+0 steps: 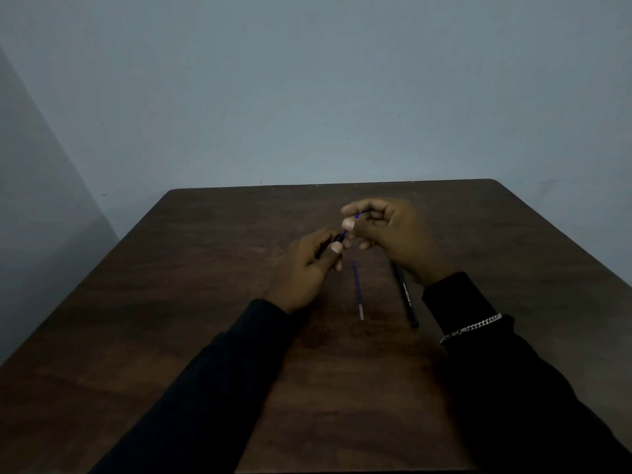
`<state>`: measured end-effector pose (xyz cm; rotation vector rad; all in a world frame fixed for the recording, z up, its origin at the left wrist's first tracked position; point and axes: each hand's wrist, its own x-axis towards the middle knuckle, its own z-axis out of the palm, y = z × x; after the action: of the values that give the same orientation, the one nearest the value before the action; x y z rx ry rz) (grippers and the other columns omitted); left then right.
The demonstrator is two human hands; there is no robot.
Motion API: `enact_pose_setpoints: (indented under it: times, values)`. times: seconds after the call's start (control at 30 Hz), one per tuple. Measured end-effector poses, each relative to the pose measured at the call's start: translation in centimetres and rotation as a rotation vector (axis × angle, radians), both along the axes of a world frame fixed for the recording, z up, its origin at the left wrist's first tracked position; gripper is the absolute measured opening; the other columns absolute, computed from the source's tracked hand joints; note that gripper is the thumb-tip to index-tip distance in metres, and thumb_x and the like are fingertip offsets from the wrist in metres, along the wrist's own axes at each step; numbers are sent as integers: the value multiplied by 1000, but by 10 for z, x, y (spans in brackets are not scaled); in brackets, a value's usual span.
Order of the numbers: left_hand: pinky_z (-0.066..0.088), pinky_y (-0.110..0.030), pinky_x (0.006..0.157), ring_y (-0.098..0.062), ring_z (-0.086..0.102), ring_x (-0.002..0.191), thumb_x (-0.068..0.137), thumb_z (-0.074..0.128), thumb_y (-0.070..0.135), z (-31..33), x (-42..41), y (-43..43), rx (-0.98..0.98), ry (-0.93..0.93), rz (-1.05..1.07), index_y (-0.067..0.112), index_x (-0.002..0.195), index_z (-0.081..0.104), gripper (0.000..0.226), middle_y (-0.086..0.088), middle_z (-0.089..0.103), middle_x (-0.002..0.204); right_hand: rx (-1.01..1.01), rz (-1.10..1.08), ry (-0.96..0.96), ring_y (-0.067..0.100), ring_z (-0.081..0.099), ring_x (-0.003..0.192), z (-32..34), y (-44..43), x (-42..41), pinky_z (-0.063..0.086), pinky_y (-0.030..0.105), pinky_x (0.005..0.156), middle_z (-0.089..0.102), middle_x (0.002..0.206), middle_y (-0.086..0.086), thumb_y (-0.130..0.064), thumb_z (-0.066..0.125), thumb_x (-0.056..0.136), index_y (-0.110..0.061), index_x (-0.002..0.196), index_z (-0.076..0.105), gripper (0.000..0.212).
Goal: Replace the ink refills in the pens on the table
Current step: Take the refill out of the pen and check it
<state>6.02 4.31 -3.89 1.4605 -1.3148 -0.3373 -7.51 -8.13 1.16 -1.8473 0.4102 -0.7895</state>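
Thin blue refill [349,224] slants between our hands: right fingers [349,223] pinch it, left fingers [337,248] clamp the dark pen barrel [338,238] above the wood-grain surface [205,268].

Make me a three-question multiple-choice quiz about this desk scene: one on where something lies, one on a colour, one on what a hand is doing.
1. Where does the loose refill lie?
A. Left of the black pen on the table
B. Off the table
C. On a sleeve

2. What colour is the refill between the hands?
A. Red
B. Blue
C. Green

3. What is the left hand doing?
A. Resting flat
B. Gripping a dark pen barrel
C. Pointing at the wall

Answers: 1 A, it lies beside that pen; 2 B, blue shows by the right hand; 3 B, fingers close round the barrel.
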Motion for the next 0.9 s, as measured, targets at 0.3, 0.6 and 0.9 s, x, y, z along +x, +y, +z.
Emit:
enact_pose_setpoints:
  times: [0.3,0.6,0.9]
  values:
    - [48,-37,67,-12,62,70,106,50,21,-1,3,1,13,-128,38,13,99,67,21,6,65,73,-14,17,-13,8,70,63,0,-1,-1,56,24,60,75,68,2,-5,72,92,-7,88,73,4]
    - [47,-31,67,-10,64,72,106,51,21,-1,2,1,37,-133,42,14,99,68,20,6,66,73,-30,30,-1,12,69,64,0,-3,-3,56,26,59,74,73,11,-9,75,91,-9,89,75,1]
    - [48,-35,70,-13,63,73,108,50,21,3,-2,3,34,-84,38,16,101,69,21,4,66,74,12,5,69,17,73,79,11,-17,-22,61,28,67,78,96,15,-26,75,90,-10,106,76,23]
